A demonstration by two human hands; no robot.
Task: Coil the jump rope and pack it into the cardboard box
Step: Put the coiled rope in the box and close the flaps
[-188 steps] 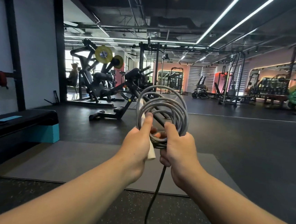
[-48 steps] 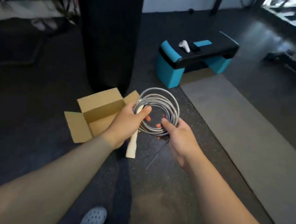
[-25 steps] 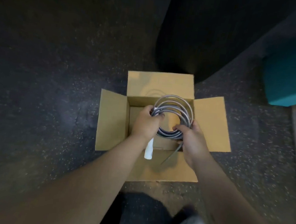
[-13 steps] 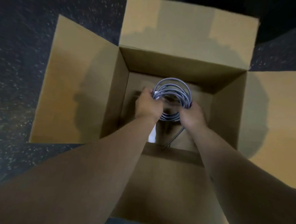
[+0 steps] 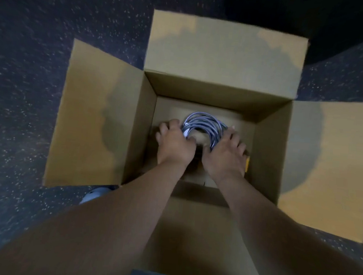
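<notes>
The open cardboard box [image 5: 268,150] stands on the floor directly below me, all flaps folded outward. The grey jump rope [image 5: 202,122] is wound into a coil that lies low in the box, near its bottom. My left hand [image 5: 173,144] grips the coil's left side, where a bit of white handle shows under the thumb. On the right side, my right hand [image 5: 226,156] holds the coil with the thumb inside the loop and the fingers spread over the outside. Both forearms reach down over the near wall. The rest of the handles is hidden beneath my hands.
Dark speckled rubber floor [image 5: 26,78] surrounds the box. The toe of a pale shoe [image 5: 95,194] shows by the near left flap. A large black shape [image 5: 309,21] stands beyond the far right corner. A small yellow patch [image 5: 247,164] shows beside my right hand.
I carried the coil from chest height over to the box and lowered it inside. In the last half second my hands sank deeper and spread to the coil's sides.
</notes>
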